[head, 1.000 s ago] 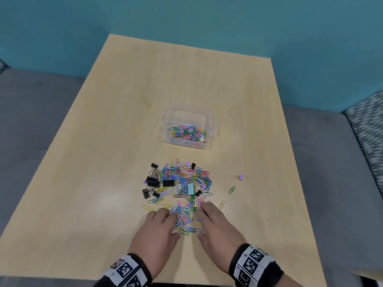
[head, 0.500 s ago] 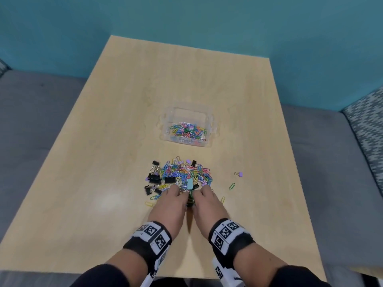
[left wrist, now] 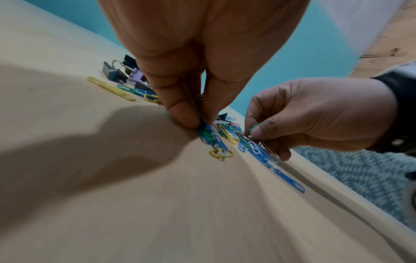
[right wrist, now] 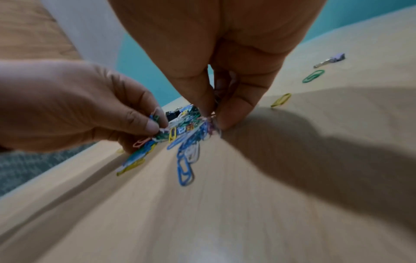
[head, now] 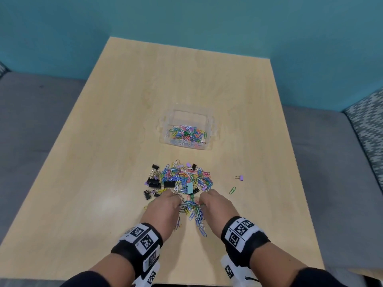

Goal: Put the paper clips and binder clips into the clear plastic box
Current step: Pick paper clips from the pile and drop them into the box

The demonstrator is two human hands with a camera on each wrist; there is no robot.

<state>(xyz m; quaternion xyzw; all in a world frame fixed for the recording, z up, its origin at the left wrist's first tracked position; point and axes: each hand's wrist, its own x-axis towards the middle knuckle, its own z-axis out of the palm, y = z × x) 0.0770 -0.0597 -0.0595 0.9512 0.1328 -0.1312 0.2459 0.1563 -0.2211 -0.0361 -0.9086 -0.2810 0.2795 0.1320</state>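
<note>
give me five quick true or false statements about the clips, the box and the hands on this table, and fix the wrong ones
1. The clear box already has paper clips in it. True.
2. The left hand lies flat and holds nothing. False: it pinches paper clips.
3. The right hand pinches clips too. True.
4. A purple binder clip lies apart, right of the pile. True.
5. The box stands on the sofa. False: it stands on the table, beyond the pile.

Clip pile (head: 182,181) lies before the box (head: 187,129) on the table (head: 103,162).
</note>
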